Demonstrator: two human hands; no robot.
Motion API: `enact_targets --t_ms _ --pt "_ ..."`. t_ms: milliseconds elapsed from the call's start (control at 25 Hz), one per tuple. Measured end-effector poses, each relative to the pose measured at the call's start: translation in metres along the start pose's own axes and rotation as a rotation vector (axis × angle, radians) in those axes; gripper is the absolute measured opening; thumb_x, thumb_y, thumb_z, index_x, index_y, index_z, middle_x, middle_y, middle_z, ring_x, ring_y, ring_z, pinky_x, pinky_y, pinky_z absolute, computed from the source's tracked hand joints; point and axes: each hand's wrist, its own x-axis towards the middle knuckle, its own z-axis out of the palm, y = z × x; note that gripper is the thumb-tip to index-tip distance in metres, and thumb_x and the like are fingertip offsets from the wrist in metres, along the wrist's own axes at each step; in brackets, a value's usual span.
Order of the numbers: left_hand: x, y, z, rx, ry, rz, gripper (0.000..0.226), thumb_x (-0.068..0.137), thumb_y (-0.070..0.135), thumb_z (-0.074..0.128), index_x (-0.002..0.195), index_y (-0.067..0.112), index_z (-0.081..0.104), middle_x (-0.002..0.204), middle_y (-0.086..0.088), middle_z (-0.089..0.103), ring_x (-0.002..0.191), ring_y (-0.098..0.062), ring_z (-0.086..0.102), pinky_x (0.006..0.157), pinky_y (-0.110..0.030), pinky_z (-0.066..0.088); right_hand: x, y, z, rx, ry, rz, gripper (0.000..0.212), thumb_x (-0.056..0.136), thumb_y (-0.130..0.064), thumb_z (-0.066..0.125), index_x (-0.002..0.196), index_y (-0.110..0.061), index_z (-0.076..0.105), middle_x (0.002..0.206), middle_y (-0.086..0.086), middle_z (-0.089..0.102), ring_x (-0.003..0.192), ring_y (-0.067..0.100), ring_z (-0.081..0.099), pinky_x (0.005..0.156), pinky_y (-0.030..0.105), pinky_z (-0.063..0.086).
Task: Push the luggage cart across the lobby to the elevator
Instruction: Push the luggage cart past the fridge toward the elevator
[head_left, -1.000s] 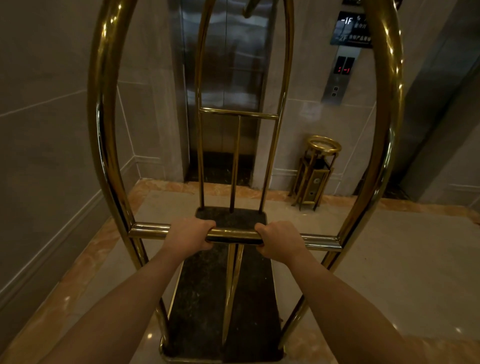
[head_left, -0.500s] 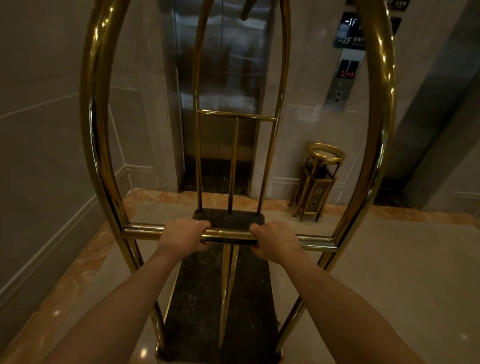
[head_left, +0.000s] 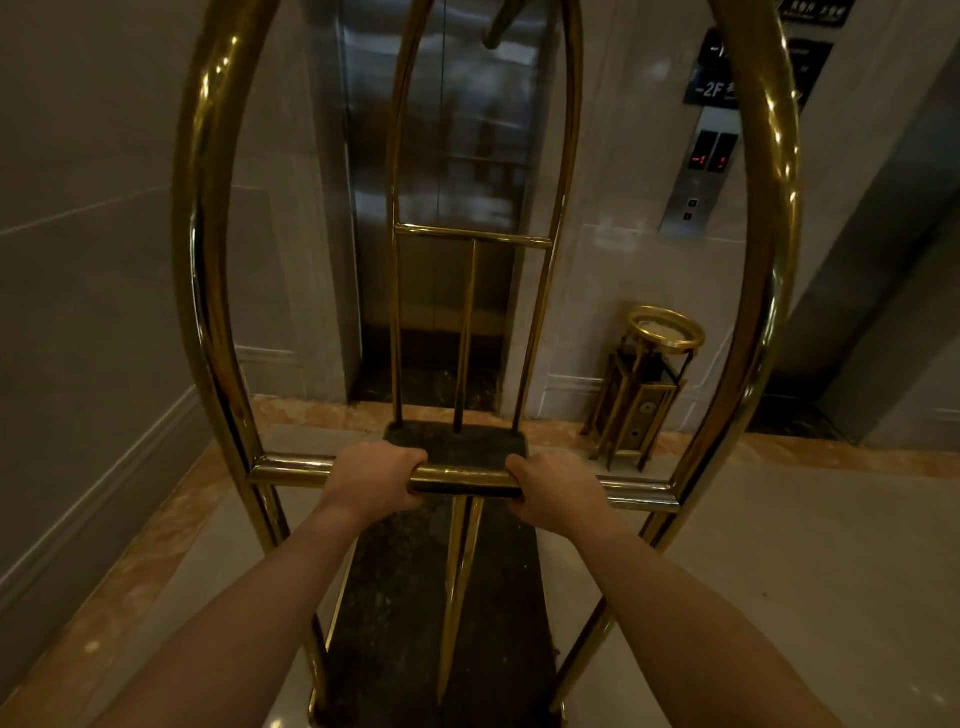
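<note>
**At the elevator threshold: cart closing on shut doors**

Nearest the person, both hands are wrapped fully round the brass crossbar (head_left: 467, 475) of the luggage cart (head_left: 208, 260): the left hand (head_left: 371, 480) left of the centre post, the right hand (head_left: 556, 491) right of it, fingers curled over the top with no gap showing. Beyond the bar the dark carpeted deck (head_left: 441, 571) runs forward, bare of bags.

Compared with a second ago, the elevator doors (head_left: 441, 156), the call panel (head_left: 698, 171) and the brass ash stand (head_left: 649, 384) all sit larger and lower in view, and the strip of pale floor ahead of the deck's front edge has shrunk. I judge the cart is rolling straight at the elevator and the crossing is almost finished.

The front edge of the deck now lies near the orange marble border (head_left: 675, 441), which runs just before the dark threshold. The left wall (head_left: 104, 312) runs close along the cart's left side, leaving little room there; to the right the floor (head_left: 779, 571) lies open, with the ash stand against the far wall, right of the doorway and apart from the cart frame.

The doors are shut, their seam visible, so the sensible move is probably to slow and stop short of the threshold.
</note>
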Motion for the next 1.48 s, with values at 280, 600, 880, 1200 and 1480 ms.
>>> enact_targets --t_ms 280,600,880,1200,1480 --pt "0.054 -0.019 -0.001 0.019 -0.039 0.055 0.018 0.085 0.042 0.064 0.099 0.031 0.062 0.087 0.008 0.067 0.079 -0.012 0.064 0.071 -0.030 0.054 0.052 0.027 0.009 -0.024 0.029 0.017 0.025 0.086 -0.039 0.062 0.107 -0.026 0.056 0.089 -0.002 0.067 0.075 0.017 0.062 0.070 0.034 0.054" --pt "0.106 -0.038 0.003 -0.001 -0.072 0.052 0.018 0.086 0.038 0.065 0.101 0.029 0.062 0.088 0.007 0.065 0.080 -0.011 0.063 0.070 -0.027 0.050 0.102 0.049 0.015 -0.059 0.031 0.034 0.025 0.084 -0.039 0.063 0.104 -0.025 0.057 0.083 -0.003 0.065 0.067 0.017 0.062 0.064 0.037 0.057" --pt "0.150 -0.046 0.009 0.050 -0.084 -0.035 0.020 0.083 0.041 0.067 0.100 0.033 0.063 0.093 0.008 0.067 0.086 -0.013 0.063 0.074 -0.031 0.050 0.135 0.075 0.015 -0.049 0.047 -0.008 0.028 0.088 -0.038 0.061 0.111 -0.023 0.054 0.085 0.000 0.064 0.070 0.019 0.060 0.060 0.032 0.049" --pt "0.183 -0.047 0.014 0.088 -0.069 -0.064 0.020 0.084 0.040 0.066 0.102 0.033 0.062 0.097 0.007 0.067 0.090 -0.015 0.063 0.078 -0.032 0.049 0.161 0.096 0.013 -0.055 0.046 -0.023 0.029 0.089 -0.038 0.060 0.112 -0.022 0.054 0.089 0.000 0.063 0.076 0.019 0.060 0.061 0.031 0.040" --pt "0.200 -0.050 0.018 0.100 -0.050 -0.079 0.022 0.083 0.041 0.068 0.102 0.033 0.063 0.095 0.008 0.067 0.088 -0.013 0.064 0.076 -0.031 0.050 0.176 0.108 0.017 -0.067 0.046 -0.030 0.030 0.090 -0.038 0.060 0.114 -0.022 0.052 0.080 -0.002 0.054 0.068 0.017 0.053 0.060 0.031 0.042"
